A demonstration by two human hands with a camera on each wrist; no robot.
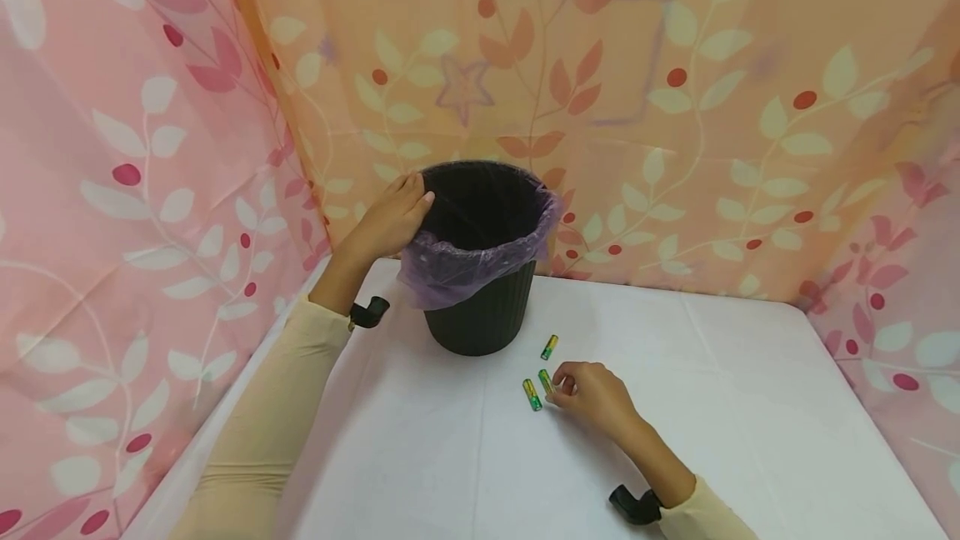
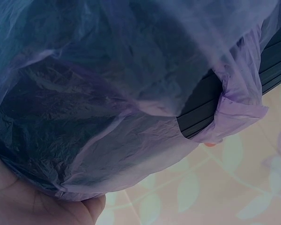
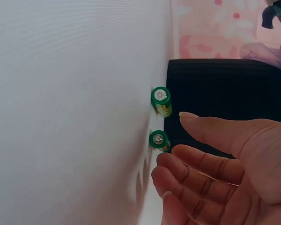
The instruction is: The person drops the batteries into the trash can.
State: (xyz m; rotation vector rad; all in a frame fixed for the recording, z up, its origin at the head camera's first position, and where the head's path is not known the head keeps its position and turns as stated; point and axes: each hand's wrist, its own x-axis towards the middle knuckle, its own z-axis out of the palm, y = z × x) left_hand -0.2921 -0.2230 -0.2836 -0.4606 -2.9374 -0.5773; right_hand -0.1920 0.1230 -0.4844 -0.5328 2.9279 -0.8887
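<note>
My left hand point(image 1: 392, 219) grips the rim of a black ribbed trash bin point(image 1: 480, 319) at its left side. A thin purple bag point(image 1: 468, 269) lines the bin and hangs over the rim; in the left wrist view its crumpled film fills most of the picture above my palm point(image 2: 33, 208). Three green-and-yellow batteries lie in front of the bin: one farther back point(image 1: 550, 347), one in the middle point(image 1: 545, 381) and one at the left point(image 1: 532, 394). Beside the middle battery is my right hand point(image 1: 596, 398), thumb and fingers apart. Only two batteries point(image 3: 162, 101) show in the right wrist view.
A white cloth covers the table point(image 1: 720, 407). Leaf-patterned curtains stand around it, orange behind point(image 1: 637, 107) and pink at the left point(image 1: 172, 257) and right. Each wrist wears a black camera mount point(image 1: 636, 505).
</note>
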